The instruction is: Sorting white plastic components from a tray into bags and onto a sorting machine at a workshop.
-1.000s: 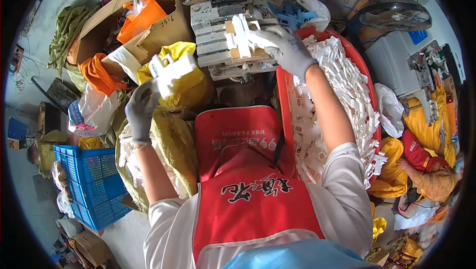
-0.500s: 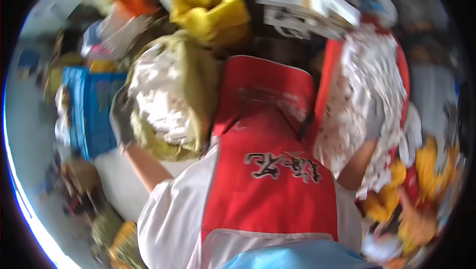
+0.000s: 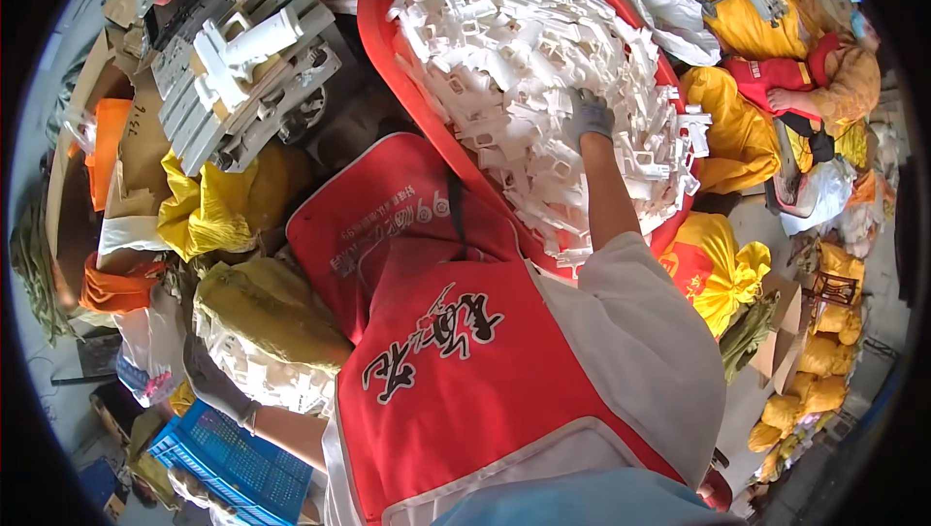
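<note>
My right hand (image 3: pixel 590 117), in a grey glove, rests on a heap of small white plastic pieces (image 3: pixel 485 51), its fingers partly spread. Several pieces look like toy-pistol shells. The heap fills a long red tub (image 3: pixel 402 70) ahead of me. To my lower left, my gloved left hand (image 3: pixel 215 379) grips the edge of an olive-yellow woven sack (image 3: pixel 267 311), fingertips partly hidden. More white pieces (image 3: pixel 276 371) show in the sack's mouth.
A blue plastic crate (image 3: pixel 238 463) sits beside the sack. Grey slatted equipment (image 3: pixel 247 80) carries a white pistol-shaped piece. A yellow sack (image 3: pixel 218 211) and cardboard box (image 3: pixel 131 153) stand left. Tied yellow sacks (image 3: pixel 718 269) lie right, where another person (image 3: pixel 824 85) is.
My view has swung right, bringing the tub to the centre and the sack to the lower left. My right hand stays in the tub's pieces; my left remains at the sack.
</note>
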Action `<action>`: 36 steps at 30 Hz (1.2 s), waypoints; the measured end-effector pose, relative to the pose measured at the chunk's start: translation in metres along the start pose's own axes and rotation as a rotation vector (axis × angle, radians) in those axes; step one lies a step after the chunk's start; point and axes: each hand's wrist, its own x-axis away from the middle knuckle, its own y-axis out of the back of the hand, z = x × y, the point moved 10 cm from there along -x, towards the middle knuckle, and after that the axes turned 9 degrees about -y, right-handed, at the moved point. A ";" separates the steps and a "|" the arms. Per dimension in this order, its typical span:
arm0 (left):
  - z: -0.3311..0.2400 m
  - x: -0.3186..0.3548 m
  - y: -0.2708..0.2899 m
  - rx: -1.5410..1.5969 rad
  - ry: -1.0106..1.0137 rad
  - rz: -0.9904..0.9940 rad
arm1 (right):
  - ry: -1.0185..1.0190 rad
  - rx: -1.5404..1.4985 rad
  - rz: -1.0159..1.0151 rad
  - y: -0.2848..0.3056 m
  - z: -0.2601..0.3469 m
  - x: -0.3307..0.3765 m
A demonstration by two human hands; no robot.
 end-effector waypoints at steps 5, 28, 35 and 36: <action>-0.005 0.003 -0.001 -0.027 -0.009 0.021 | 0.229 0.066 -0.122 0.013 0.014 -0.006; -0.097 -0.065 -0.068 0.080 -0.221 0.043 | 0.571 -0.642 0.802 -0.028 -0.015 0.031; -0.194 -0.113 -0.119 0.101 -0.479 0.144 | 0.347 -0.828 0.891 0.039 -0.014 0.053; -0.205 -0.119 -0.128 0.119 -0.507 0.158 | 0.340 -0.937 0.783 0.058 -0.016 0.049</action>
